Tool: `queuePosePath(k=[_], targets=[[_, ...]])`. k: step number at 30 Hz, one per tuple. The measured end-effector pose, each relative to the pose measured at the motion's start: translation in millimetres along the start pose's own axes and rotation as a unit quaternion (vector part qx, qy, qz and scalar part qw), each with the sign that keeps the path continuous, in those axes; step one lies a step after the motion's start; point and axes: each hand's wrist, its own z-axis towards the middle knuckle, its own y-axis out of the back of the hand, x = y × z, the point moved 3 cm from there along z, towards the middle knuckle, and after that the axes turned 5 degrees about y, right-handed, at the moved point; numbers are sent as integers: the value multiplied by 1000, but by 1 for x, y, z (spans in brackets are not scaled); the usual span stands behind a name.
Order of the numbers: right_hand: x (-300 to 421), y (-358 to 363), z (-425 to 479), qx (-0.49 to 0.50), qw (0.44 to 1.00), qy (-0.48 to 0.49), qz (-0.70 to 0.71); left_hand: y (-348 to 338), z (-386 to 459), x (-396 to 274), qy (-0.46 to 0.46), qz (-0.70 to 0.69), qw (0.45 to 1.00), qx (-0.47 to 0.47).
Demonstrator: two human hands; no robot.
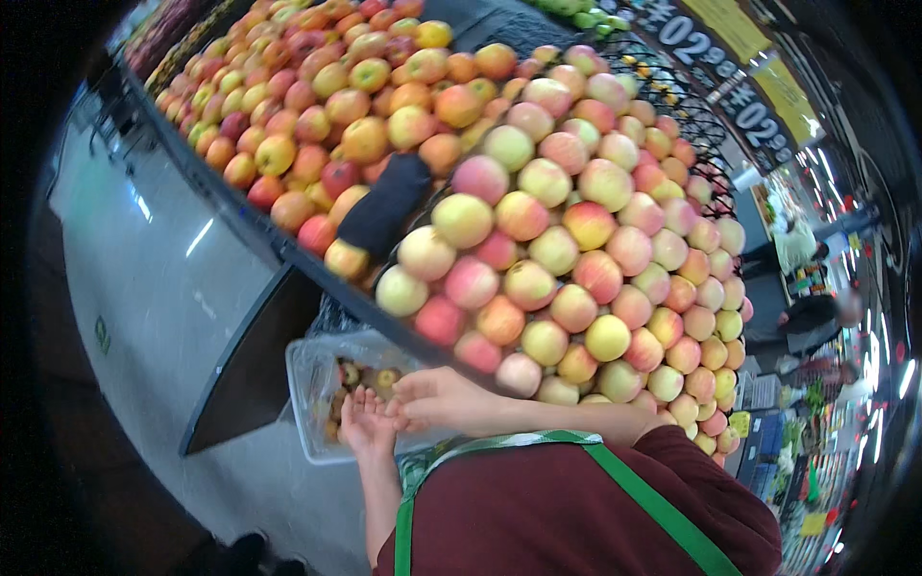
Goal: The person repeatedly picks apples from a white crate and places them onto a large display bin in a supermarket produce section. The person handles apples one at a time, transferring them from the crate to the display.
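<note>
My left hand (369, 423) is palm up with its fingers spread and slightly curled, and nothing shows in it. Reaching across from the right, my right hand (436, 398) has its bent fingertips at or against the left hand's fingers; its palm side is hidden. Both hands are over a clear plastic bin (311, 453), which holds some brownish fruit and a yellowish apple (387, 377). Above them, large pink and yellow apples (529, 284) are piled in close rows on a display stand.
The stand's dark edge (284, 248) runs diagonally past the bin. Redder apples (288, 129) fill its left part, with a dark cloth-like item (385, 205) among them. A dark panel (252, 360) juts over the floor. Price signs (684, 43) hang upper right; people stand far right.
</note>
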Motion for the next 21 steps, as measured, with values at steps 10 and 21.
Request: queuePosePath(k=[10, 21], targets=[[-209, 49, 49, -114, 958, -236, -115, 147, 77, -25, -313, 883, 349, -36], [-332, 191, 195, -192, 886, -194, -374, 230, 111, -76, 129, 916, 379, 18]])
